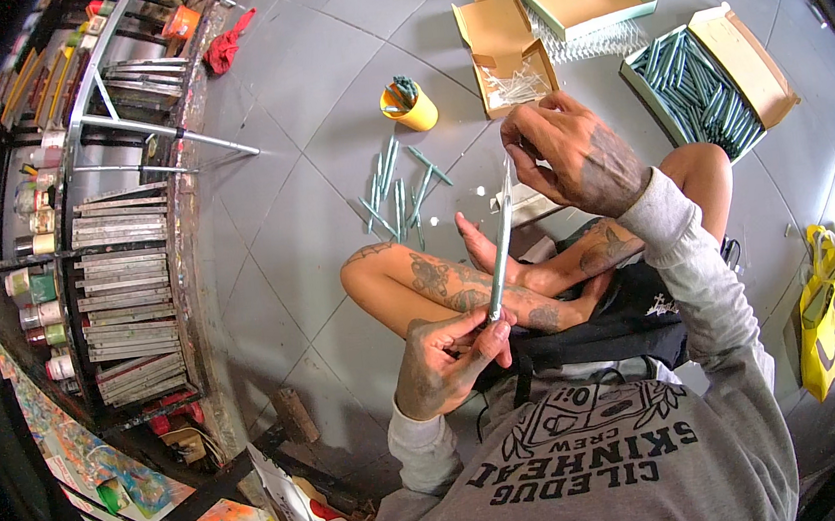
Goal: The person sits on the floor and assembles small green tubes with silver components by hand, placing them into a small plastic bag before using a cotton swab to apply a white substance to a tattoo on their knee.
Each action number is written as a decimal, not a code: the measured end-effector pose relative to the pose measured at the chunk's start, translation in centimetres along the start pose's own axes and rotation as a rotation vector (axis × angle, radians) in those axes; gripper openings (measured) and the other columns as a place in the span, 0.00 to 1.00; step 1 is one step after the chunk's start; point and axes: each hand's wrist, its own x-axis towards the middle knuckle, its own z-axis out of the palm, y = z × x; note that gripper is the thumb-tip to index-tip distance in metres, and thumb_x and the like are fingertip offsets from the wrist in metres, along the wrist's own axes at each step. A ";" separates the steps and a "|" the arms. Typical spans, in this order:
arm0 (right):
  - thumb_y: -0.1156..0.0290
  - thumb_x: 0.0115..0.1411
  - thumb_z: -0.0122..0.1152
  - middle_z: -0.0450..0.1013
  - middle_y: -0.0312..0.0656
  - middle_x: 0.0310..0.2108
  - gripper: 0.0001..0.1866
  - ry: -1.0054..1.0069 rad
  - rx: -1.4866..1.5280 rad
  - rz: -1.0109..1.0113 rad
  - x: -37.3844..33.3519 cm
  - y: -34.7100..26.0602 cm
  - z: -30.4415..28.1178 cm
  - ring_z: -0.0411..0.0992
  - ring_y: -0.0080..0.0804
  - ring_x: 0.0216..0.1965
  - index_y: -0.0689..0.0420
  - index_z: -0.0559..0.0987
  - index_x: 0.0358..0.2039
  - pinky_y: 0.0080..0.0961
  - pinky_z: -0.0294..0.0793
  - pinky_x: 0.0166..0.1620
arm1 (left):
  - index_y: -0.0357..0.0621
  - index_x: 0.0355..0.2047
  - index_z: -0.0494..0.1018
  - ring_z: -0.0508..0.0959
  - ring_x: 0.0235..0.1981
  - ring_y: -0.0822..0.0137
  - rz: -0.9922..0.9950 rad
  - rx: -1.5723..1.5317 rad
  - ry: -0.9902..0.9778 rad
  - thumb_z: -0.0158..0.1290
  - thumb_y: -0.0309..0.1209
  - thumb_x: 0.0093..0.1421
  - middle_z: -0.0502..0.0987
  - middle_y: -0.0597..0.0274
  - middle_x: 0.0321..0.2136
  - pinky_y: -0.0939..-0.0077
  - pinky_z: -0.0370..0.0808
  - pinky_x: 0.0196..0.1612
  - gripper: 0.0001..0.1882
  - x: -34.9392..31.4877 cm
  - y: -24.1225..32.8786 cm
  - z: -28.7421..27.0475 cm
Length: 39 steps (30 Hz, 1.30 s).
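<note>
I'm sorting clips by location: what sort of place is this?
Probably a workshop, perhaps for printing: shelved jars, racked flat frame-like pieces and a box of green pen-like sticks.

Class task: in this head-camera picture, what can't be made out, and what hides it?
Head view: bottom end of the held teal pen, covered by the left hand.
Head view: what the right hand pinches, if anything; too small, partly behind fingers.
Head view: lower part of the contents of the yellow cup, behind its wall.
Head view: bottom of the open cardboard box, under piled teal pens.
</note>
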 end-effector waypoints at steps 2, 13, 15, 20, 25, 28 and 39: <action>0.77 0.57 0.61 0.73 0.42 0.27 0.08 -0.021 0.014 0.034 -0.1 0.2 0.2 0.76 0.42 0.30 0.59 0.72 0.35 0.36 0.73 0.45 | 0.24 0.45 0.77 0.76 0.27 0.74 -0.025 0.007 -0.005 0.57 0.28 0.67 0.78 0.61 0.28 0.83 0.73 0.31 0.15 0.0 0.0 -0.2; 0.73 0.58 0.60 0.72 0.44 0.22 0.09 0.026 -0.013 0.019 0.2 1.7 0.9 0.76 0.46 0.27 0.57 0.69 0.35 0.38 0.74 0.37 | 0.25 0.45 0.76 0.76 0.26 0.75 -0.019 -0.023 -0.006 0.56 0.27 0.67 0.77 0.62 0.27 0.84 0.72 0.30 0.13 0.1 -0.1 -0.2; 0.73 0.58 0.60 0.73 0.45 0.22 0.08 0.029 -0.014 0.018 0.2 1.9 1.0 0.76 0.46 0.27 0.57 0.70 0.35 0.39 0.74 0.37 | 0.25 0.45 0.76 0.76 0.26 0.75 -0.020 0.003 -0.006 0.56 0.27 0.67 0.77 0.62 0.27 0.84 0.72 0.30 0.13 0.1 0.0 -0.3; 0.75 0.59 0.60 0.73 0.41 0.26 0.07 -0.008 -0.026 0.064 0.0 2.4 1.3 0.75 0.41 0.30 0.58 0.71 0.36 0.36 0.72 0.46 | 0.24 0.45 0.76 0.75 0.25 0.76 -0.019 -0.011 -0.008 0.55 0.28 0.68 0.77 0.62 0.26 0.85 0.70 0.29 0.14 0.2 -0.3 -0.4; 0.74 0.60 0.59 0.73 0.42 0.26 0.06 -0.002 -0.032 0.064 -0.1 3.0 1.8 0.75 0.43 0.29 0.58 0.71 0.35 0.36 0.72 0.44 | 0.24 0.44 0.76 0.75 0.26 0.77 -0.043 0.013 -0.006 0.55 0.29 0.68 0.77 0.62 0.25 0.85 0.70 0.29 0.15 0.3 -0.3 -0.5; 0.74 0.61 0.59 0.73 0.43 0.26 0.06 0.019 -0.053 0.073 -0.3 3.5 2.0 0.74 0.43 0.28 0.59 0.71 0.35 0.35 0.72 0.43 | 0.24 0.44 0.76 0.75 0.26 0.77 -0.072 0.020 -0.003 0.55 0.30 0.68 0.77 0.63 0.25 0.86 0.70 0.29 0.15 0.4 -0.6 -0.6; 0.75 0.59 0.57 0.77 0.49 0.32 0.09 -0.097 -0.243 0.387 -5.3 13.2 2.9 0.76 0.53 0.33 0.56 0.72 0.40 0.46 0.75 0.40 | 0.32 0.48 0.77 0.72 0.27 0.79 -0.073 0.006 0.089 0.57 0.35 0.67 0.80 0.61 0.29 0.85 0.67 0.29 0.17 0.9 -3.0 -2.0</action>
